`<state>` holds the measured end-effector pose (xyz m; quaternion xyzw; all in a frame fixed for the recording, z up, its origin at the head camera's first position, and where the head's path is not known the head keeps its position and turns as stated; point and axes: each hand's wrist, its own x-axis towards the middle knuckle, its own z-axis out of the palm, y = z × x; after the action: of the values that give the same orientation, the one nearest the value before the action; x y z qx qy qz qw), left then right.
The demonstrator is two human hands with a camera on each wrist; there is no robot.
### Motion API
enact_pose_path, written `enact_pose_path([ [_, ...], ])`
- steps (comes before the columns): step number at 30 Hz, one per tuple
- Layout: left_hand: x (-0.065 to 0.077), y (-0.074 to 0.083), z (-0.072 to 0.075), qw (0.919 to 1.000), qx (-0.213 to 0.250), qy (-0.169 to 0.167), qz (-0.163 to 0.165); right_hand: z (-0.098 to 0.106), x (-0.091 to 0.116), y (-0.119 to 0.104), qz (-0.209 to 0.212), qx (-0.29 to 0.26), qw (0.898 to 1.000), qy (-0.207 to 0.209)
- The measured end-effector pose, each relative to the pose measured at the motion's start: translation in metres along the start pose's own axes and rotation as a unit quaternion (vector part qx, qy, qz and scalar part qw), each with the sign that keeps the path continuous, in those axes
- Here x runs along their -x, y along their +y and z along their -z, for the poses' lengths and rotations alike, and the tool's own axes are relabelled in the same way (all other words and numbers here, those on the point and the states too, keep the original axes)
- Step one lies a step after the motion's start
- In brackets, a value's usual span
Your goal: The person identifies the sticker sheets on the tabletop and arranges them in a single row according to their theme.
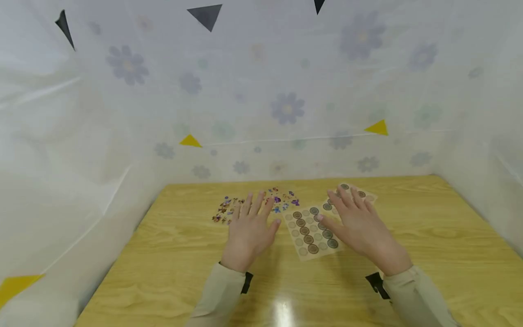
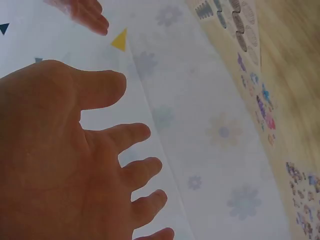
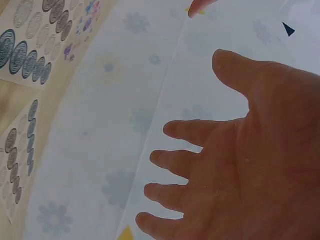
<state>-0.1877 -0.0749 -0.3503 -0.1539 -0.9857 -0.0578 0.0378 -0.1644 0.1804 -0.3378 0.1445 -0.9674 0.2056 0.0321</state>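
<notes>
Both hands hover over the wooden table with fingers spread and hold nothing. My left hand (image 1: 250, 234) is nearest to a sheet of small colourful stickers (image 1: 224, 210), which its fingers partly cover in the head view. A second group of small colourful stickers (image 1: 284, 200) lies just right of its fingertips. My right hand (image 1: 363, 227) overlaps a sheet of round coin-like stickers (image 1: 304, 230) in brown, grey-green and pale columns. Behind its fingers, another such coin-pattern sheet (image 1: 369, 198) is partly hidden. In the wrist views the left palm (image 2: 65, 160) and right palm (image 3: 250, 165) face bare.
The wooden table (image 1: 171, 272) meets a white flower-printed curtain (image 1: 253, 109) at the back, with more white sheeting (image 1: 61, 136) at the sides. Yellow triangles (image 1: 190, 141) and black triangles (image 1: 206, 16) mark the curtain. A black strap (image 1: 247, 282) sits at the left wrist.
</notes>
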Motion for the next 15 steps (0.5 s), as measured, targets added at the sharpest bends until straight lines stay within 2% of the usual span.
enact_pose_path([
  [5,0.002,-0.001,-0.013,0.9993,0.011,-0.035,-0.005,-0.011,-0.011,0.013,-0.003,0.001,1.0,0.001],
  [10,-0.003,0.0,-0.028,0.9962,0.06,-0.061,-0.019,-0.022,-0.022,0.029,-0.011,0.003,1.0,-0.001],
  [15,-0.007,0.005,-0.044,0.9908,0.117,-0.063,-0.022,-0.033,-0.034,0.041,-0.001,-0.01,1.0,0.013],
])
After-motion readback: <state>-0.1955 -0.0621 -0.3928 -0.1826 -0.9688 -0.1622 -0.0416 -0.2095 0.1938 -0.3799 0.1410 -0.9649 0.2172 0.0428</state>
